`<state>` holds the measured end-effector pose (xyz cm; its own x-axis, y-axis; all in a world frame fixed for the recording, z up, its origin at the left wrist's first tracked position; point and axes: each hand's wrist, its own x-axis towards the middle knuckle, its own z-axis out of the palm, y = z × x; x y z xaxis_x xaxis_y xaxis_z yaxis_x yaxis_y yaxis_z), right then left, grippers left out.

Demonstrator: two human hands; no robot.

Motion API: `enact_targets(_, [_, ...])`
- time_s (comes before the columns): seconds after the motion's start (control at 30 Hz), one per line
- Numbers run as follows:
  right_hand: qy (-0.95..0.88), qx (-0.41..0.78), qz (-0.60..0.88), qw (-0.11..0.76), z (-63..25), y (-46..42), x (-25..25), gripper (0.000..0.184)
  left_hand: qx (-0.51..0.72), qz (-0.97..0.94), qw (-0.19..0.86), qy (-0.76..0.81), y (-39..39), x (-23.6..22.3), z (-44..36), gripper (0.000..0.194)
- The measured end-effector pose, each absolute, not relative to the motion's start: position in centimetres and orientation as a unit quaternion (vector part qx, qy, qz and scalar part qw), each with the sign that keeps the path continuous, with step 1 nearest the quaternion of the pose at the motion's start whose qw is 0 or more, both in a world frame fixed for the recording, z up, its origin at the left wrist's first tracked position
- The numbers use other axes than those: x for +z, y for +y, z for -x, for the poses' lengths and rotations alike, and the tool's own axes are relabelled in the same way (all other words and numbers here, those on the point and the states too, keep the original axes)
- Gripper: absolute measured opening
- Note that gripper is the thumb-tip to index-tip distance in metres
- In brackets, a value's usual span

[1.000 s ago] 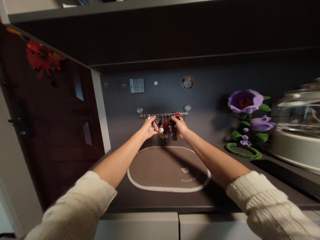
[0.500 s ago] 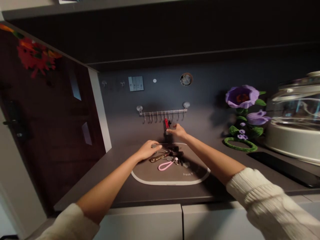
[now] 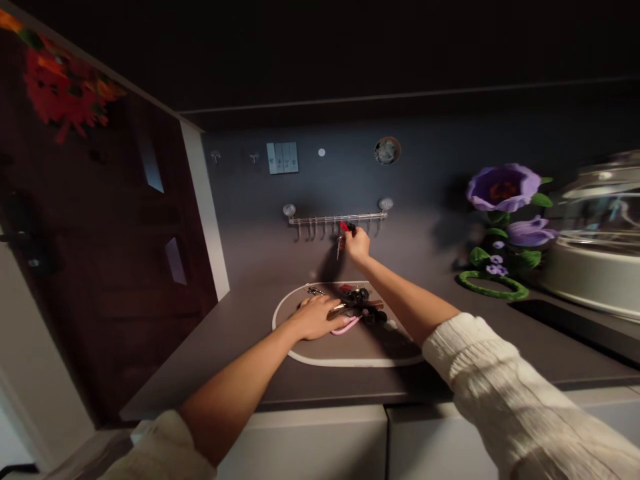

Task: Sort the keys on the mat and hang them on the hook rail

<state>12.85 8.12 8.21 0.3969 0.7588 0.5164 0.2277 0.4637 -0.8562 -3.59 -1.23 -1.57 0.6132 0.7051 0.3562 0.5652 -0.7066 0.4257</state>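
My right hand [image 3: 357,243] is raised to a clear hook rail [image 3: 340,219] on the wall. Its fingers are closed at a small set of keys [image 3: 341,247] with red and black parts, hanging just under the hooks. Below, my left hand [image 3: 317,318] reaches low across the mat, thumb and fingers apart over the left side of a pile of keys [image 3: 357,300]. Its thumb lies by a pink wrist strap [image 3: 347,327], and the hand covers part of the pile. Whether its hidden fingers touch any key, I cannot tell.
A brown mat with a pale rim [image 3: 345,362] lies on the dark counter [image 3: 240,353]. To the right stand purple artificial flowers [image 3: 504,187] with a green ring base, a dark flat object [image 3: 575,330] and a white appliance [image 3: 595,273]. A switch panel [image 3: 283,158] sits on the wall.
My right hand has risen from the lower end of the hanging red keys to close near their top. My left hand has moved right and down over the key pile, covering part of the pink strap.
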Motion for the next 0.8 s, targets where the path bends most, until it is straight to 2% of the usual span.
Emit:
enact_targets(0.1, [-0.489,0.160,0.486,0.706,-12.6,7.8,10.3,0.014,0.243,-0.891,0.106,0.369,-1.2,-1.5,3.6,0.055])
enact_targets(0.2, [-0.523,0.161,0.513,0.662,-12.6,7.2,11.4,0.015,0.191,-0.891,0.035,0.410,-1.2,-1.2,3.7,0.060])
enact_targets(0.37, [-0.640,0.186,0.594,0.450,-13.6,4.8,8.9,0.020,0.182,-0.856,-0.012,0.483,-0.9,-0.9,4.0,0.060])
enact_targets(0.47, [-0.706,0.134,0.631,0.292,-14.7,2.8,6.9,0.032,0.218,-0.839,0.002,0.498,-0.9,-0.8,4.5,0.059])
enact_targets(0.53, [-0.733,0.100,0.638,0.216,-15.5,1.5,6.5,0.040,0.246,-0.823,0.019,0.512,-0.8,-0.7,4.8,0.055])
enact_targets(0.63, [-0.776,0.085,0.611,0.131,-16.2,-0.6,7.3,0.038,0.316,-0.801,0.075,0.503,-1.0,-0.4,5.4,0.044])
enact_targets(0.73, [-0.819,0.178,0.540,0.072,-16.1,-3.1,8.8,0.027,0.364,-0.792,0.177,0.457,-1.8,0.9,5.9,0.042])
enact_targets(0.8, [-0.816,0.290,0.498,0.045,-15.7,-4.9,9.7,0.025,0.338,-0.793,0.304,0.405,-2.9,2.4,6.1,0.039])
